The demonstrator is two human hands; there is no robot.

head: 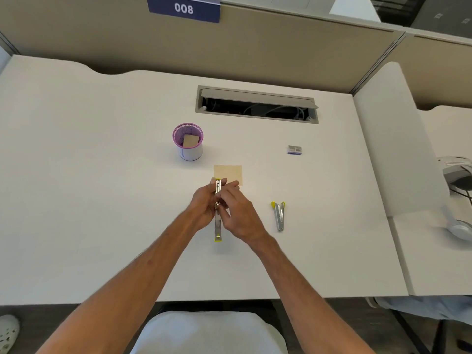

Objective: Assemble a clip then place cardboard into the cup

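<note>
A long metal stapler (217, 226) with yellow ends is opened out flat and held above the white desk (102, 200) at its middle. My left hand (203, 205) grips it from the left side. My right hand (236, 210) pinches its upper part from the right, fingers curled over the metal. Just beyond the hands a tan square of paper (228, 173) lies on the desk. A second metal stapler (279, 215) with a yellow tip lies to the right of my right hand.
A purple mesh cup (188, 141) holding a tan card stands at the back left. A small staple box (294, 149) lies at the back right. An open cable tray (256, 104) is set in the desk's rear. A white headset (457, 190) rests on the neighbouring desk.
</note>
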